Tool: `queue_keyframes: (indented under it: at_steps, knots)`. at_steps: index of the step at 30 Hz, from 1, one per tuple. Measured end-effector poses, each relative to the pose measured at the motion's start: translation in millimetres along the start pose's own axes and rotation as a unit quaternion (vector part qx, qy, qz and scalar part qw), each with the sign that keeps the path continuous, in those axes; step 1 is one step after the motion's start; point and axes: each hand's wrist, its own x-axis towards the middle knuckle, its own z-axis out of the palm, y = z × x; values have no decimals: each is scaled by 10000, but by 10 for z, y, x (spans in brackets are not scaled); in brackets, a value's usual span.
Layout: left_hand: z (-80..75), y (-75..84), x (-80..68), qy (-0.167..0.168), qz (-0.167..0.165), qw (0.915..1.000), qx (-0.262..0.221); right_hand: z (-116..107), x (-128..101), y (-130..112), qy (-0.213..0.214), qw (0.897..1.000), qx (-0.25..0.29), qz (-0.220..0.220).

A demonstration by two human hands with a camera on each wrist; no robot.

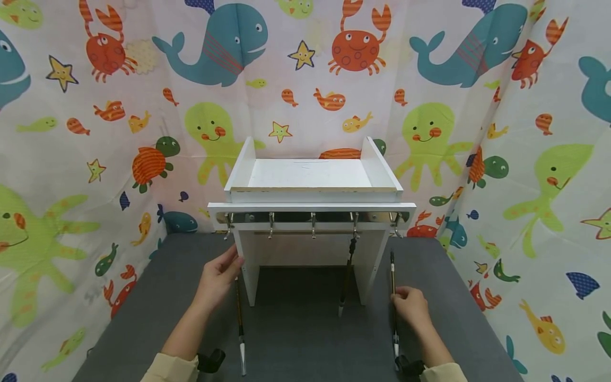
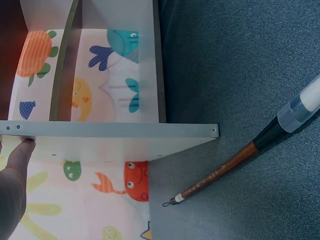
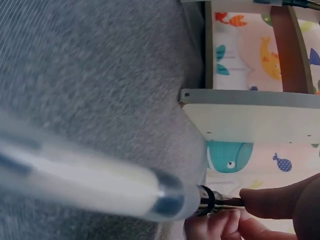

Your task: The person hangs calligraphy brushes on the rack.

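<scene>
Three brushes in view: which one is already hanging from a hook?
The middle brush, hanging from the rack's fourth hook from the left. The left brush lies on the mat; the right hand grips the third.

Both forearms enter from 6 o'clock, cream sleeves at the wrists. Left hand [image 1: 218, 277] reaches toward 1 o'clock, fingers straight and relaxed, tips forward. Right hand [image 1: 411, 306] lies at 5 o'clock of the view, knuckles up, fingers curled in a pinch.
</scene>
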Motion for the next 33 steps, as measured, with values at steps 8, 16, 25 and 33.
queue_keyframes:
  at_steps: [8,16,25,33]
  knots:
    - [-11,-21,11,27,5,9999,104,-25,-61,-98,-268,9875,1490,447]
    - [-21,-23,15,28,14,9999,140,-82,-86,-164,-112,9830,1812,255]
    - [-6,-32,22,41,-19,10000,50,-180,-169,-342,97,9785,2061,7]
    - [4,-21,14,80,56,10000,-19,-227,-262,-461,627,9713,2275,-308]
